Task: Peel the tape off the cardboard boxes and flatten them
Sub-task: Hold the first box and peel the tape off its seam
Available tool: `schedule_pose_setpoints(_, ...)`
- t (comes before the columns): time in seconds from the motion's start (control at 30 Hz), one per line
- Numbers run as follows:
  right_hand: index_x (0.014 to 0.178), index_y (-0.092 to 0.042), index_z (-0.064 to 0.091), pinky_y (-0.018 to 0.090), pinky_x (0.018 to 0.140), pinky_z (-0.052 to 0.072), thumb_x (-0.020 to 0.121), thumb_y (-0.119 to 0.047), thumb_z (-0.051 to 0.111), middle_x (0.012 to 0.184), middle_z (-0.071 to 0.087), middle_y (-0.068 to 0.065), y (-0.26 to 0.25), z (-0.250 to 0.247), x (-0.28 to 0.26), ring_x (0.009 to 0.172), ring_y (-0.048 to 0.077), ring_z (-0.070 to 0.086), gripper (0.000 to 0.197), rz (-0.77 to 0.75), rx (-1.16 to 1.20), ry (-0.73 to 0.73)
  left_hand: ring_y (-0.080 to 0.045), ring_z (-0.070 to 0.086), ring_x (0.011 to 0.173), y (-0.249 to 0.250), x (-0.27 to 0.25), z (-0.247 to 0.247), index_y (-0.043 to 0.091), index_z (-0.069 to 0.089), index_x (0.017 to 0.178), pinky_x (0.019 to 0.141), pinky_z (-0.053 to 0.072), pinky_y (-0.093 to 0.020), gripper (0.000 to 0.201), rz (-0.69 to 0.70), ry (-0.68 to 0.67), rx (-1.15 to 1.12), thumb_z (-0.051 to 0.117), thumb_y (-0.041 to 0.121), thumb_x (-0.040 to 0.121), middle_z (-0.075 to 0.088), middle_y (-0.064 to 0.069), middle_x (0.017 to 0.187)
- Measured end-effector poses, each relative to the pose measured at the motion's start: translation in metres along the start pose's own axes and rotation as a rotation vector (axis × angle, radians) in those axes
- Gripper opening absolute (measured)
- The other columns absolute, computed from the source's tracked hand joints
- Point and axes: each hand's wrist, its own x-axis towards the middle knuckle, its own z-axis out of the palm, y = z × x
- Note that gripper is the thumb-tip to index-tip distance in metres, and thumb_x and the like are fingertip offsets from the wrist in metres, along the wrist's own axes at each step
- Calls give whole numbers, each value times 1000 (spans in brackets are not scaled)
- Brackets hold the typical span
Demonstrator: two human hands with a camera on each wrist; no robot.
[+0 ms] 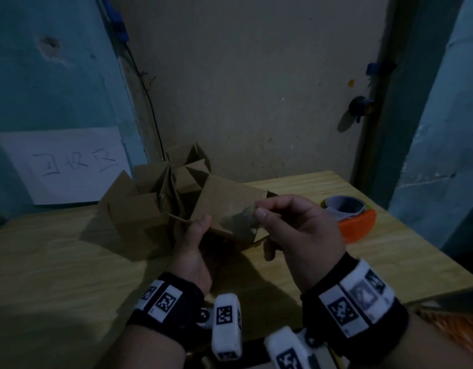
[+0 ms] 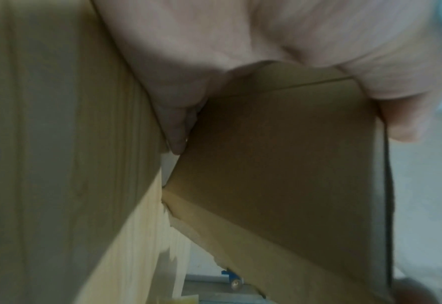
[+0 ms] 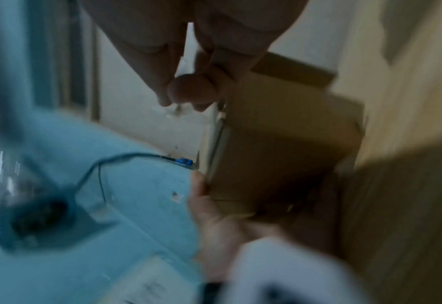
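Observation:
A small brown cardboard box is held tilted above the wooden table. My left hand grips its near left edge, thumb on the top face; the left wrist view shows the fingers curled round the box. My right hand pinches a strip of clear tape between thumb and forefinger, pulled up from the box's top. In the right wrist view the tape end hangs below the pinching fingertips, beside the box.
Several open cardboard boxes with raised flaps stand behind on the table's left. An orange tape dispenser with a tape roll lies at the right. A white paper sign is on the blue wall. The table's right edge is close.

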Motion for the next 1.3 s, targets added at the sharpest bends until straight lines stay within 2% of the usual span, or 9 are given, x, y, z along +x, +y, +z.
schedule_pose_setpoints(0.17, 96, -36, 67, 8, 63, 47, 82, -35, 72, 99, 57, -18, 3, -1, 5, 82, -4, 56, 15, -248, -785, 54, -39, 67, 117, 1, -1, 1, 26, 66, 123, 92, 55, -57, 98, -17, 37, 11, 100, 47, 33, 76, -13, 122)
schedule_pose_setpoints(0.33, 120, -31, 53, 23, 71, 57, 80, -47, 72, 101, 58, -19, -7, -4, 8, 86, 1, 61, 48, -159, -938, 62, -36, 63, 118, 1, -1, 4, 29, 61, 122, 82, 53, -49, 68, 4, 78, -33, 85, 40, 59, 69, -12, 130)
schedule_pose_setpoints(0.4, 120, -32, 52, 17, 69, 52, 83, -50, 68, 97, 57, -20, -10, -4, 9, 88, 0, 61, 44, -119, -981, 1, -35, 67, 115, 0, 0, 4, 30, 61, 123, 81, 55, -48, 81, 3, 67, -15, 91, 43, 48, 73, -11, 125)
schedule_pose_setpoints(0.5, 106, -34, 59, 16, 64, 53, 80, -42, 74, 86, 60, -23, -9, -6, 12, 80, -3, 62, 31, -111, -842, 27, -29, 76, 101, 0, 0, 5, 31, 64, 119, 74, 60, -44, 93, 18, 45, 18, 98, 46, 34, 80, -5, 111)
schedule_pose_setpoints(0.63, 87, -32, 63, 11, 58, 52, 76, -29, 82, 76, 66, -12, -12, -7, 6, 76, -5, 64, 22, -156, -584, 57, -36, 71, 108, 3, -6, 9, 23, 68, 115, 93, 52, -53, 51, -27, 65, 0, 82, 38, 68, 78, -14, 115)
schedule_pose_setpoints(0.83, 83, -17, 68, 25, 50, 51, 76, -18, 81, 72, 69, 4, -35, -9, 0, 58, 15, 65, 15, -312, -91, -81, -46, 68, 117, 5, -7, -2, 19, 63, 138, 103, 46, -63, 68, -216, 13, -7, 76, 50, 79, 70, -22, 132)
schedule_pose_setpoints(1.03, 84, -7, 65, 33, 52, 50, 74, -18, 72, 85, 69, 17, -26, -33, 4, 59, 23, 59, 17, -153, 46, -108, -38, 67, 115, 3, -5, 5, 26, 67, 121, 92, 52, -54, 69, -70, 92, 19, 86, 47, 59, 80, -9, 112)
schedule_pose_setpoints(1.2, 100, -17, 61, 38, 51, 48, 81, 1, 70, 77, 69, 5, -5, -59, 0, 63, 26, 61, 27, -36, 35, -49, -39, 61, 123, 4, -1, 5, 26, 59, 132, 89, 56, -55, 88, -76, 91, -82, 93, 40, 52, 67, -14, 135)
schedule_pose_setpoints(1.3, 106, -22, 69, 38, 55, 52, 80, -19, 72, 81, 72, 9, 6, -71, -1, 69, 28, 65, 26, 87, -55, -38, -41, 61, 125, 2, 1, 3, 27, 55, 142, 82, 60, -57, 122, -82, 45, -48, 102, 42, 31, 67, -14, 137)
